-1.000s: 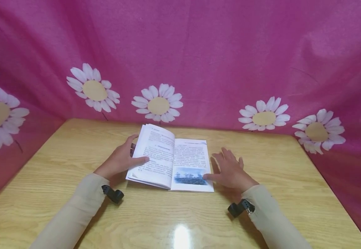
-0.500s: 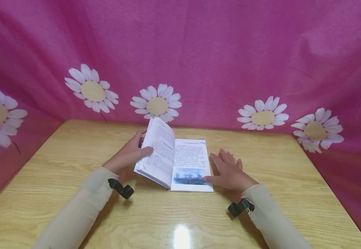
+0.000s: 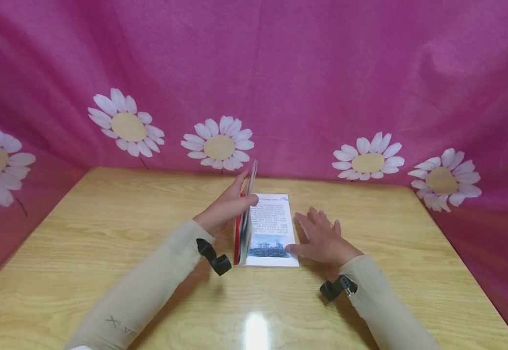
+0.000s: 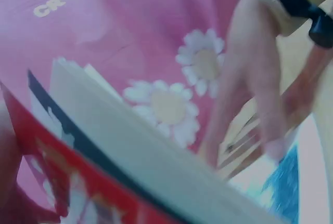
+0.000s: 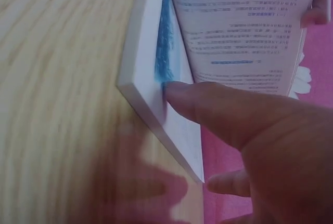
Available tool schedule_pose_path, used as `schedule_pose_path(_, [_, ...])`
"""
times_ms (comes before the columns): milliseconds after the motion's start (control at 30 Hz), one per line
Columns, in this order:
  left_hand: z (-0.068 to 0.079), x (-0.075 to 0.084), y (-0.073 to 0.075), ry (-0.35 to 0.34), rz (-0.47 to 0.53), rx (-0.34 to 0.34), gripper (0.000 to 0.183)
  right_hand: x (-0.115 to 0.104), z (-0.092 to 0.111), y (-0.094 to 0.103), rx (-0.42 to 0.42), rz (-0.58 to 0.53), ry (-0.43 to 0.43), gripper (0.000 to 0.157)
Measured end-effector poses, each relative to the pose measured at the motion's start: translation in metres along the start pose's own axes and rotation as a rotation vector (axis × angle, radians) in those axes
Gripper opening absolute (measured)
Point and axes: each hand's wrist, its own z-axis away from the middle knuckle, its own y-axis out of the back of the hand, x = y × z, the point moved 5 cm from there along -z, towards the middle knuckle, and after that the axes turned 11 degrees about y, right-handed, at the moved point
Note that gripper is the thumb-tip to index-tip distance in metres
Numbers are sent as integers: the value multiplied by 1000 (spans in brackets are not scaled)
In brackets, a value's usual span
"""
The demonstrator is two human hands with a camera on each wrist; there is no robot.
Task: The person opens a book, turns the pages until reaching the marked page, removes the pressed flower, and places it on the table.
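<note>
An open book (image 3: 271,218) lies on the wooden table, its right page showing printed text and a blue picture. My left hand (image 3: 225,206) grips the book's left half, thumb on the page side and fingers behind the cover. That half stands nearly upright, and its red cover (image 4: 78,172) shows in the left wrist view. With its fingers spread, my right hand (image 3: 324,240) lies at the book's right edge. Its thumb (image 5: 197,96) rests on the right page by the picture, as the right wrist view shows.
The wooden table (image 3: 105,243) runs out around the book on all sides. Behind it hangs a pink cloth (image 3: 289,87) printed with white daisies. Black cameras on straps (image 3: 216,260) sit at both wrists.
My left hand has moved right and swung the book's left half up from a low slant to almost vertical, bringing the red cover into sight. The right hand has stayed in place.
</note>
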Motion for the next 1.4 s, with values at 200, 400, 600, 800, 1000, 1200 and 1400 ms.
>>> schedule_pose_path(200, [-14, 12, -32, 31, -197, 30, 82, 4, 1, 13, 29, 13, -14, 93])
schedule_pose_path(400, [-25, 8, -66, 167, -460, 63, 92, 12, 3, 25, 51, 21, -42, 92])
schedule_pose_path(600, [-32, 1, -95, 235, -672, 142, 96, 15, 6, 35, 66, 48, -62, 90])
schedule_pose_path(800, [-33, -7, -102, 248, -750, 165, 96, 17, 6, 40, 82, 65, -58, 91])
schedule_pose_path(1000, [-26, -13, -94, 183, -740, 117, 97, 12, 4, 37, 105, 32, -12, 89])
schedule_pose_path(1200, [-7, -21, -72, 50, -759, 41, 81, -4, -2, 29, 157, -25, 118, 82])
schedule_pose_path(1400, [11, -31, -53, -68, -910, 24, 73, -22, -10, 14, 104, -75, 191, 82])
